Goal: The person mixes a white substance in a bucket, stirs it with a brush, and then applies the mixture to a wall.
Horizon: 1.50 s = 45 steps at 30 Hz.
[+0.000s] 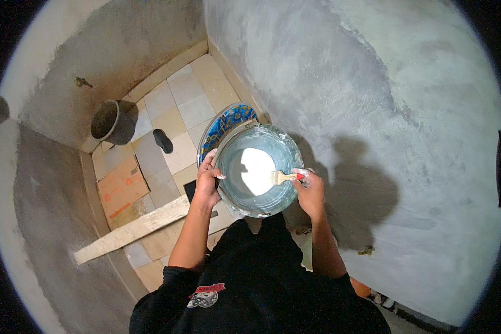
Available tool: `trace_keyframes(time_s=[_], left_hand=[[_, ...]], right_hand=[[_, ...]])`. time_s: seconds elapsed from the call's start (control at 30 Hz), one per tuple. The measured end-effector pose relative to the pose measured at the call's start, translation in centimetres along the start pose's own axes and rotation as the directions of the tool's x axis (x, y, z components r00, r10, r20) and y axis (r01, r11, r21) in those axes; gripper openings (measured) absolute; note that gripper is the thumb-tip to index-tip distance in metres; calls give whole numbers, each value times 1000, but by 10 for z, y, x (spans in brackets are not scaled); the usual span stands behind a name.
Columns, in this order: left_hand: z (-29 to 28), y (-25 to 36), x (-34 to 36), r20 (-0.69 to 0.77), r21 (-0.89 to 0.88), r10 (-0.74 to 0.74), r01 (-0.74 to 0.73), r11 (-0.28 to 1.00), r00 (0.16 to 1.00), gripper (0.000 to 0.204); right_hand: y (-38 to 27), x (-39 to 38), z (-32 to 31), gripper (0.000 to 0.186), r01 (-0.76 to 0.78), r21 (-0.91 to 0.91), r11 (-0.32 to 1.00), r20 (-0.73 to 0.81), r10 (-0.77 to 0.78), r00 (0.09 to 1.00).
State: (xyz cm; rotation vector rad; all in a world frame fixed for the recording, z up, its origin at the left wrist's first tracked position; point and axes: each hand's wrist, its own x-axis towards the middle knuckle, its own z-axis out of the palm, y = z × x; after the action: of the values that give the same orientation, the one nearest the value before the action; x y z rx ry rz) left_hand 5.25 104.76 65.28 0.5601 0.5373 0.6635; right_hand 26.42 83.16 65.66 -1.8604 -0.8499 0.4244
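In front of my body is a round greyish bucket [231, 192] with white paint [256, 167] in its bottom and smears along the inner wall. My left hand [207, 181] grips the bucket's left rim, thumb over the edge. On the right side, my right hand [309, 189] is closed on a paintbrush [281, 177] with a red-tipped handle, its bristles toward the white paint. White smudges mark the fingers of both hands. Whether the right hand also bears on the rim is hard to make out.
Behind the bucket sits a blue patterned round stool or basin [228, 122]. A dark bucket [111, 122], a black slipper [163, 141], a cardboard sheet [122, 186] and a long pale plank [133, 228] lie on the tiled floor. A grey wall [417, 167] rises at the right.
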Motion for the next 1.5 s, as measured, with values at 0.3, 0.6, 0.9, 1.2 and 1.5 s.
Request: trace_keyframes(time_s=[0.3, 0.6, 0.9, 1.2, 1.5], left_hand=[[13, 1, 3, 5, 71, -31, 31, 997, 999, 68], [-5, 18, 25, 45, 28, -129, 128, 991, 991, 68], [2, 4, 35, 147, 77, -108, 98, 992, 983, 70], [-16, -22, 23, 55, 66, -2, -2, 998, 999, 65], [-143, -4, 83, 46, 825, 218, -160, 542, 975, 51]], right_hand=[[24, -6, 12, 25, -15, 139, 990, -85, 27, 996], [-28, -15, 18, 29, -149, 15, 989, -75, 150, 986], [5, -20, 24, 42, -88, 154, 984, -216, 121, 969], [44, -34, 34, 46, -542, 457, 706, 198, 513, 835], [111, -47, 89, 42, -604, 610, 513, 142, 679, 721]])
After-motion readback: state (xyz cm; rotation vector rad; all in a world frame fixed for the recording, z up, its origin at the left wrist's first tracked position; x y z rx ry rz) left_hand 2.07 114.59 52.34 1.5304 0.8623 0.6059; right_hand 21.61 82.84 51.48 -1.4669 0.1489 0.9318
